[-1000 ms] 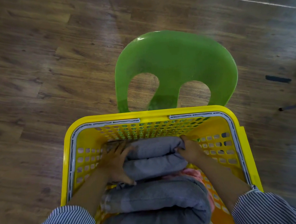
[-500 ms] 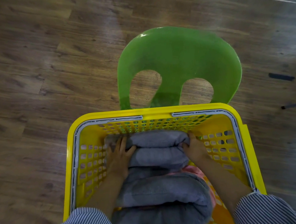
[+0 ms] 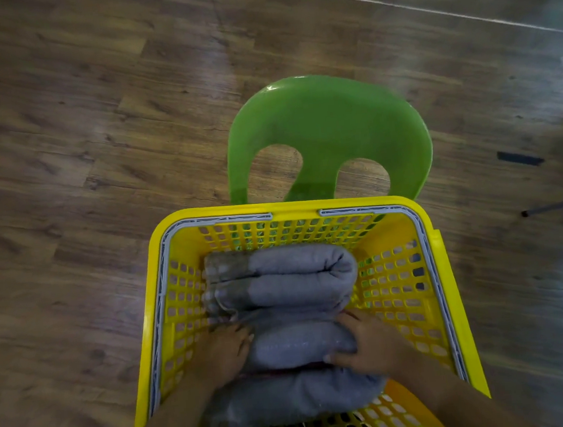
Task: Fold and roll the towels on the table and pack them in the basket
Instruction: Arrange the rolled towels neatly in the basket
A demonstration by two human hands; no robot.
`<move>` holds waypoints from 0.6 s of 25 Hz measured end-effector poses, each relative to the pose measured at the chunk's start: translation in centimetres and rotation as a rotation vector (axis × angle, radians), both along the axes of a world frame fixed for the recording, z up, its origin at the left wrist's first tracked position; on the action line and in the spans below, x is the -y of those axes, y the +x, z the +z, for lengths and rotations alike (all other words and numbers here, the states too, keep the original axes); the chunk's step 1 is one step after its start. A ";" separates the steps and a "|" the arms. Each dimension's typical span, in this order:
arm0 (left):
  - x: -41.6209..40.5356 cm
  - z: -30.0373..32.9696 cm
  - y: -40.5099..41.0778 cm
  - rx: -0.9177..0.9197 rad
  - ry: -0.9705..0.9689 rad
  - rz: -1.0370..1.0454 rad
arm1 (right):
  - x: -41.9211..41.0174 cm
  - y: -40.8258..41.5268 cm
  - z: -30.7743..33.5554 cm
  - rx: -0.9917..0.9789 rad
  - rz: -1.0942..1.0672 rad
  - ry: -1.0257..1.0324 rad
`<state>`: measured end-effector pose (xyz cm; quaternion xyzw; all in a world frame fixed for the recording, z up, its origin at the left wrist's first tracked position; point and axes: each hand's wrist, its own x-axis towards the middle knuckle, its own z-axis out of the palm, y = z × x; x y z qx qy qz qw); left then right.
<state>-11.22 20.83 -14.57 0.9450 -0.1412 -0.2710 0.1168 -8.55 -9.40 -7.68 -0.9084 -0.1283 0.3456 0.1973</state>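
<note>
Hands around soft rolled grey towel

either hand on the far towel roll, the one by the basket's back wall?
No: the left hand and right hand both grip a nearer gray roll, clear of the far roll.

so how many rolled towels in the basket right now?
4 visible, in a row in the yellow basket: far roll, second roll, third roll between both hands, nearest roll. More may lie hidden underneath.
</note>
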 end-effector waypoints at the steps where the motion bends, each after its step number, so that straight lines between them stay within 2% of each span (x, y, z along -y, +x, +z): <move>1: -0.1 -0.3 0.1 -0.025 0.040 0.047 | 0.3 -0.7 -0.3 -0.020 0.043 -0.031; 5: 0.3 -0.9 0.9 -0.112 0.213 0.126 | 0.7 -2.1 -1.7 -0.030 -0.004 -0.041; 12: 1.0 1.0 3.2 0.140 0.171 0.174 | 0.7 -1.8 -2.1 0.025 0.002 0.019; 15: 0.6 -0.4 4.7 0.116 0.214 0.167 | 0.5 -2.6 -2.9 0.074 -0.002 0.004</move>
